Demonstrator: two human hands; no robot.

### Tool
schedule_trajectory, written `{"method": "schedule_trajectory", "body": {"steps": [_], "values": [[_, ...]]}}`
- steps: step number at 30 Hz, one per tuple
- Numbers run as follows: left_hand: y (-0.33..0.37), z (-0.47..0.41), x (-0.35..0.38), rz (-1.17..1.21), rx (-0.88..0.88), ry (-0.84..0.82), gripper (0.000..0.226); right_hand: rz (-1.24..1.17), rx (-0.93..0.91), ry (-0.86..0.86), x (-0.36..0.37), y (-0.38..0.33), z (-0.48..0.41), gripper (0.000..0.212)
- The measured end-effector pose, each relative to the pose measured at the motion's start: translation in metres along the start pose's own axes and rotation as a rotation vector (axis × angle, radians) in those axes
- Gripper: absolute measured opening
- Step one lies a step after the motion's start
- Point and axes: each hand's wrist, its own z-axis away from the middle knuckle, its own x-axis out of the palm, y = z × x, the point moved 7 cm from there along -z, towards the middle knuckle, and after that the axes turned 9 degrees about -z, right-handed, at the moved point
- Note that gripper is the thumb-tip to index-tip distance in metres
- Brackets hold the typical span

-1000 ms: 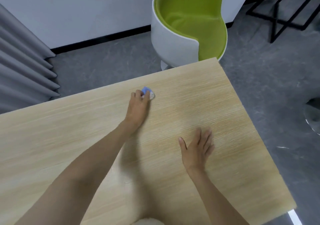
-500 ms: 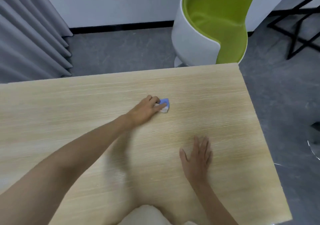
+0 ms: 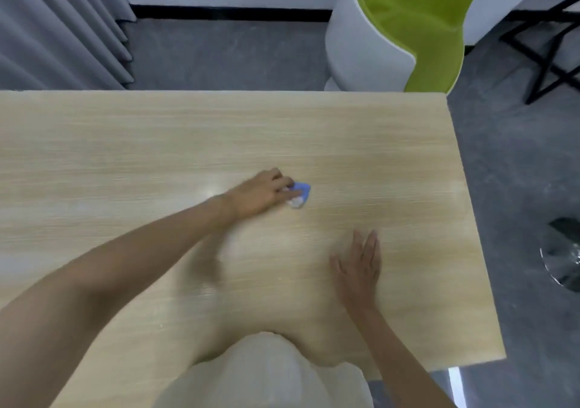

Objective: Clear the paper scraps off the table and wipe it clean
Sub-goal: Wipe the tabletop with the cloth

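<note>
Pale wood-grain surface (image 3: 125,144), mid-span: a small blue-and-white wad (image 3: 300,195), possibly a cloth, lies pressed to the wood under the left hand (image 3: 260,195), whose fingers (image 3: 284,185) curl over it. Nearby, the right hand (image 3: 361,266) rests flat, fingers straight, holding nothing. Beyond the far edge, a green-lined white chair (image 3: 376,46) and grey curtains (image 3: 47,31) stand on a grey floor (image 3: 235,56).

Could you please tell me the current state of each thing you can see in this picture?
Left hand: fingers curled round the cloth, pressing it on the table.
Cloth: bunched up, blue and white, held against the table.
Right hand: flat on the table, fingers straight, holding nothing.
Table: bearing both hands and the cloth.
Chair: unoccupied, beyond the table's far edge.
</note>
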Motion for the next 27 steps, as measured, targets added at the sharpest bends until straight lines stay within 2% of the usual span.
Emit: {"method": "schedule_trajectory", "body": {"steps": [1,2,4,5,6,7,8,10,12,13,15,17,19,20,21,22,25,26,27], "values": [[-0.025,0.011,-0.007,-0.056,-0.107,0.024,0.037,0.015,-0.022,-0.018,0.0,0.003,0.005,0.078],[-0.054,0.023,-0.012,-0.084,-0.303,0.049,0.037,0.019,-0.032,-0.044,0.001,0.006,0.01,0.079],[-0.092,0.048,-0.02,-0.06,-0.803,0.121,0.043,0.013,-0.019,-0.088,0.001,0.01,0.016,0.078],[-0.085,0.052,-0.019,-0.035,-0.984,0.136,0.046,0.014,-0.003,-0.108,0.003,0.013,0.018,0.075],[-0.063,0.049,-0.014,0.011,-1.065,0.135,0.049,0.022,0.009,-0.13,0.005,0.014,0.021,0.071],[-0.031,0.039,-0.009,0.08,-1.036,0.13,0.052,0.034,0.008,-0.142,0.007,0.015,0.023,0.069],[0.007,0.027,-0.005,0.13,-0.914,0.124,0.054,0.044,-0.001,-0.136,0.006,0.014,0.025,0.069],[0.084,0.014,0.0,0.148,-0.51,0.052,0.055,0.039,0.004,-0.119,0.004,0.012,0.026,0.075],[0.108,0.025,-0.002,0.117,-0.201,-0.037,0.048,0.059,0.001,-0.146,0.004,0.013,0.027,0.077],[0.096,0.032,-0.005,0.071,-0.154,-0.04,0.046,0.075,-0.023,-0.151,0.004,0.014,0.028,0.077],[0.05,0.046,-0.012,-0.009,-0.308,-0.009,0.036,0.094,-0.071,-0.164,0.0,0.016,0.028,0.076],[0.009,0.062,-0.02,-0.044,-0.635,0.047,0.042,0.075,-0.093,-0.215,-0.001,0.019,0.029,0.071],[0.015,0.063,-0.02,-0.014,-0.959,0.09,0.05,0.051,-0.119,-0.218,-0.002,0.022,0.032,0.072],[0.036,0.054,-0.017,0.032,-1.044,0.093,0.051,0.053,-0.123,-0.203,-0.004,0.024,0.034,0.072],[0.063,0.041,-0.012,0.06,-1.046,0.077,0.052,0.057,-0.113,-0.191,-0.006,0.027,0.036,0.073],[0.091,0.025,-0.003,0.08,-0.942,0.035,0.053,0.058,-0.096,-0.184,-0.008,0.03,0.038,0.074],[0.154,0.007,0.0,0.038,-0.342,-0.069,0.04,0.058,-0.084,-0.203,-0.012,0.038,0.042,0.076],[0.146,0.013,-0.003,0.012,-0.246,-0.059,0.033,0.069,-0.096,-0.217,-0.013,0.041,0.042,0.076],[0.127,0.023,-0.007,-0.021,-0.288,-0.069,0.026,0.084,-0.107,-0.231,-0.014,0.044,0.042,0.077]]}}
